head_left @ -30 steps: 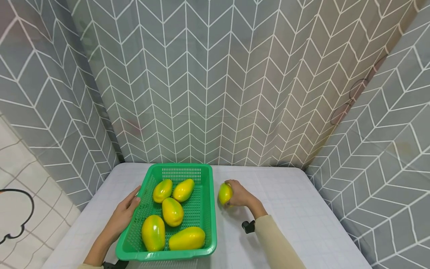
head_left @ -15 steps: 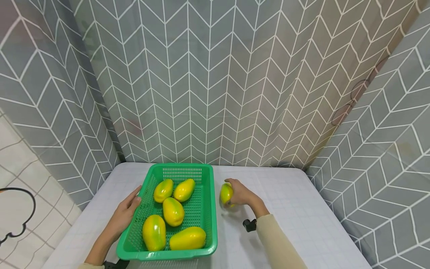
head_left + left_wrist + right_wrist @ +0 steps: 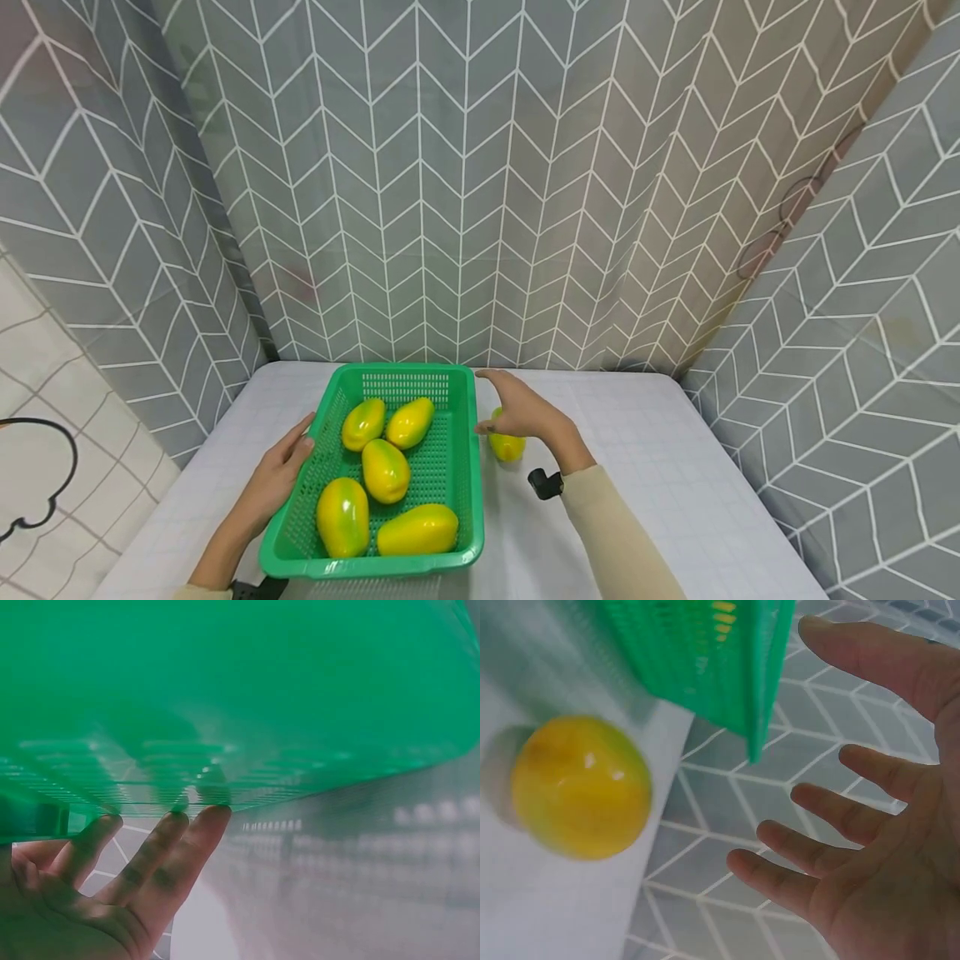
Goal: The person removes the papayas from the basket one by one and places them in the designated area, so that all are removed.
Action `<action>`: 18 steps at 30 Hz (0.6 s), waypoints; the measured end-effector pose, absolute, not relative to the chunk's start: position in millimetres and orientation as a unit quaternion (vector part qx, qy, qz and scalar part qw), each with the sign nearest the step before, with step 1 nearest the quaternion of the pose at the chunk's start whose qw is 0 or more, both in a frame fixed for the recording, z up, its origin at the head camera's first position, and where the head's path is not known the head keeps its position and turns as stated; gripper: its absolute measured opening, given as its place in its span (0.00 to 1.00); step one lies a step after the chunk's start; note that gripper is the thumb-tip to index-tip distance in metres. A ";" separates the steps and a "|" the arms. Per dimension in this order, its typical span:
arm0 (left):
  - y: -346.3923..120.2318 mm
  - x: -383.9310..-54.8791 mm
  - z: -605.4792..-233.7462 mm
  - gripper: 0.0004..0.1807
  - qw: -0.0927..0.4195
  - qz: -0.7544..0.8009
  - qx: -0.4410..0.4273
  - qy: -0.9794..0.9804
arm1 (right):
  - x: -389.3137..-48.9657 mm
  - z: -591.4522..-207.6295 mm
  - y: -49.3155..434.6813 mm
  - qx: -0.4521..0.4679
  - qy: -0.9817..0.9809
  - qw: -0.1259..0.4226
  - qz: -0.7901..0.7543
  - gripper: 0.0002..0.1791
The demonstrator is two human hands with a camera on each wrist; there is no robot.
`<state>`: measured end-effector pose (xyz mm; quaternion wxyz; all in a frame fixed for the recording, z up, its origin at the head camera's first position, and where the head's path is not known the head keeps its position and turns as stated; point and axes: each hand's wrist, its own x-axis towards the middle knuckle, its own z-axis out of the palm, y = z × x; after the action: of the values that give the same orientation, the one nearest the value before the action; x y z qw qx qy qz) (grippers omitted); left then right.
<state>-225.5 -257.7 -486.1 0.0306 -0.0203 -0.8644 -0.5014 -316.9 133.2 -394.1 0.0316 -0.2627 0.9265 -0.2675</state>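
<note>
A green plastic basket (image 3: 480, 500) sits on the table with several yellow-green mangoes (image 3: 386, 472) inside. My left hand (image 3: 272, 482) rests at its left side; in the left wrist view the fingertips (image 3: 217, 814) touch the slotted wall below the rim, fingers nearly straight. One more mango (image 3: 508, 447) lies on the table just right of the basket, partly hidden by my right hand (image 3: 522, 408). That hand holds nothing. In the right wrist view its fingers (image 3: 780, 881) are spread, apart from the mango (image 3: 581, 787), with the thumb near the basket's rim (image 3: 757, 712).
A white cloth covers the table (image 3: 637, 467), which extends to the right of the basket. Grey curtains (image 3: 465, 183) with white chevron lines hang behind and on both sides. A black wrist camera (image 3: 545, 483) sits on the right wrist.
My right hand has let go of the mango beside the basket and moved up and left toward the rim. The mango stays on the table. My left hand has not visibly moved.
</note>
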 end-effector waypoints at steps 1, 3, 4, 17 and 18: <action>-257.7 -225.3 -485.9 0.35 0.031 -0.502 -0.021 -0.864 | -315.7 -391.7 129.6 -0.268 0.925 0.034 -0.268 0.50; -257.9 -225.0 -485.5 0.35 0.030 -0.503 -0.021 -0.863 | -312.8 -387.7 122.5 -0.275 0.923 0.039 -0.266 0.49; -257.9 -225.2 -485.3 0.35 0.031 -0.503 -0.023 -0.863 | -311.8 -386.4 119.2 -0.279 0.923 0.039 -0.263 0.49; -258.4 -225.5 -485.5 0.35 0.030 -0.502 -0.021 -0.864 | -298.8 -381.6 73.7 -0.321 0.909 0.066 -0.258 0.47; -258.5 -225.2 -485.4 0.35 0.029 -0.502 -0.019 -0.864 | -298.0 -382.0 70.7 -0.322 0.908 0.069 -0.258 0.47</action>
<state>-225.2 -258.5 -485.4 0.0294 -0.0194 -0.8642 -0.5019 -298.0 70.7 -382.0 0.0686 -0.3225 0.9081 -0.2582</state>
